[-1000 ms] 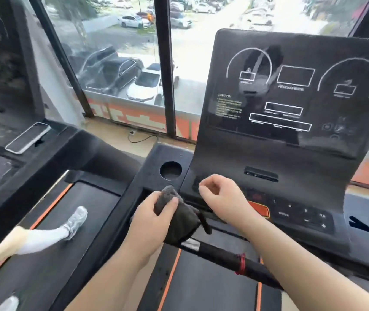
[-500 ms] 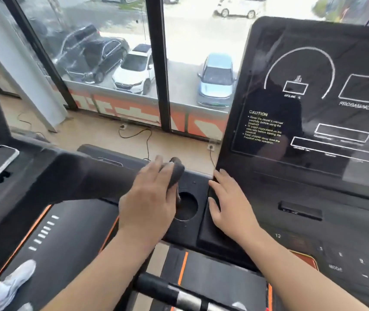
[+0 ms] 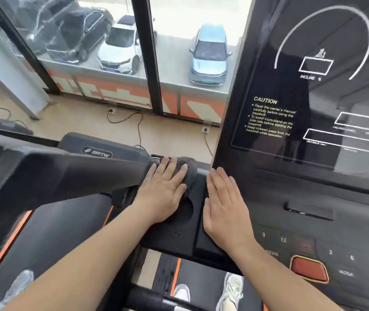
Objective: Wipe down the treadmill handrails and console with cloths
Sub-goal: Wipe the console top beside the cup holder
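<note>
While both flat, two hands: left hand [image 3: 163, 194] atop one cloth [image 3: 190, 172], right hand [image 3: 224, 205] on console [image 3: 313, 187].

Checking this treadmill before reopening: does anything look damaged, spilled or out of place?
Nothing looks damaged or spilled. The left hand presses the grey cloth on the console ledge; the right hand rests flat beside it, bare. Cables trail loosely across the floor below the window.

Dark grey cloth [image 3: 187, 173] against a matte black console [image 3: 313, 187]: white line graphics and pale yellow caution lettering on its panel, an orange-red button [image 3: 309, 269] below, orange stripes edging the black belt [image 3: 203, 274].
</note>
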Available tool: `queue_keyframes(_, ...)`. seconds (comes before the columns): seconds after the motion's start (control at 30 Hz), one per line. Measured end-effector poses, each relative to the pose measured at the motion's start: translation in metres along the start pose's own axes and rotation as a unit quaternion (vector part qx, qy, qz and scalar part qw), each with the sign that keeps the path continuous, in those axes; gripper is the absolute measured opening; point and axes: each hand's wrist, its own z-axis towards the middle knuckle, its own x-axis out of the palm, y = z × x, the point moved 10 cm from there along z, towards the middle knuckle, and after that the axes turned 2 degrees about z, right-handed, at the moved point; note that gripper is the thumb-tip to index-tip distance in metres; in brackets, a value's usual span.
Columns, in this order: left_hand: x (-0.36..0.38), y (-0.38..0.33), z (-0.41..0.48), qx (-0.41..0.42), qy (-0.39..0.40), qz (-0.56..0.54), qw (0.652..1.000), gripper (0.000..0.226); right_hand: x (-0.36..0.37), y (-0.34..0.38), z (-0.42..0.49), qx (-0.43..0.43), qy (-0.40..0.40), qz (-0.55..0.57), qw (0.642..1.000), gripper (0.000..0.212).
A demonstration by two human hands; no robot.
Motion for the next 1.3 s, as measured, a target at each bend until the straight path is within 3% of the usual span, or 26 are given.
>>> queue_keyframes(0.13,0.005,-0.021,-0.006,0.006,-0.014,0.003,1.000,0.061,-0.001,-0.007,-0.003,0.036,-0.018,-0.005,0.999,0.064)
queue_keyframes(0.3,0.018,-0.041,-0.039,0.105,-0.006,0.022,0.994,0.060,0.011,-0.002,-0.011,0.069,0.003,-0.029,0.997,0.064)
queue_keyframes(0.5,0.007,-0.037,-0.013,0.015,-0.027,-0.020,0.999,0.061,0.013,0.000,-0.020,0.094,0.026,-0.024,0.995,0.066)
queue_keyframes(0.67,0.021,-0.047,-0.041,0.116,-0.017,0.023,0.993,0.060,0.014,0.000,-0.019,0.093,0.030,-0.020,0.995,0.063)
queue_keyframes(0.73,0.010,-0.022,-0.017,0.092,-0.013,0.038,0.995,0.059,0.012,-0.002,-0.019,0.095,0.018,-0.009,0.995,0.061)
queue_keyframes(0.8,-0.001,-0.005,0.003,0.018,-0.006,-0.013,1.000,0.059,0.012,-0.002,-0.020,0.097,0.014,0.002,0.995,0.061)
queue_keyframes(0.87,0.002,-0.024,0.000,0.004,-0.009,-0.050,0.999,0.060,0.012,-0.002,-0.019,0.099,0.016,0.011,0.995,0.062)
queue_keyframes(0.97,0.018,-0.058,-0.034,0.073,0.002,-0.036,0.997,0.061,0.012,-0.002,-0.019,0.094,0.019,0.009,0.995,0.063)
queue_keyframes(1.07,0.013,-0.040,-0.029,0.113,-0.001,0.031,0.993,0.061,0.013,-0.004,-0.020,0.093,0.014,0.012,0.995,0.061)
queue_keyframes(1.23,-0.007,0.013,0.006,-0.073,-0.013,-0.020,0.997,0.062,0.010,-0.003,-0.019,0.094,0.000,0.018,0.995,0.060)
queue_keyframes(1.3,0.002,-0.014,-0.010,-0.062,-0.024,-0.025,0.997,0.063,0.010,-0.004,-0.020,0.096,-0.001,0.019,0.995,0.060)
